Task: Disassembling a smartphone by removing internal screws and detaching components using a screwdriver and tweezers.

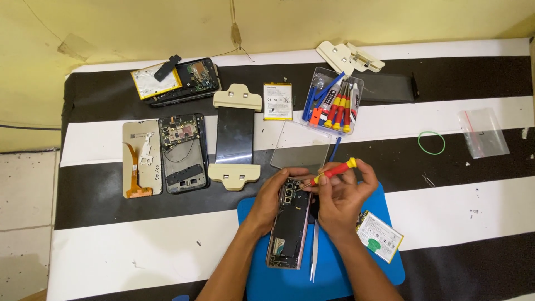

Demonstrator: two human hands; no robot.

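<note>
Blue work mat (384, 267) is your reference landmark; it lies at the near edge of the black-and-white striped surface (111, 245). On the mat, left of centre, rests the opened phone (288, 228) with its back removed and its camera end pointing away from you. Metal tweezers (314, 251) lie on the mat just right of the phone. A white battery (380, 236) overhangs the mat's right edge.

Your left hand (273, 200) is curled around the phone's upper left side and steadies it. Your right hand (340, 203) is closed with pinched fingers on a red-and-yellow screwdriver (333, 171), whose tip meets the phone's top end near the camera module.

Just beyond the mat's far edge lies a clear glass panel (298, 151). Left of it, a dark screen panel (234, 135) is held between two beige clamps (237, 97). Further left of the mat sit a second opened phone (183, 153) and a grey back cover (141, 159) with an orange flex cable.

Beyond the glass panel you find a second white battery (277, 101) and a clear tool case (333, 103) holding red-and-yellow drivers and blue pry tools. Farther left, near the wall, is a third dismantled phone (178, 81). Well to the right of the mat lie a green rubber band (432, 142) and a small clear bag (483, 132).
</note>
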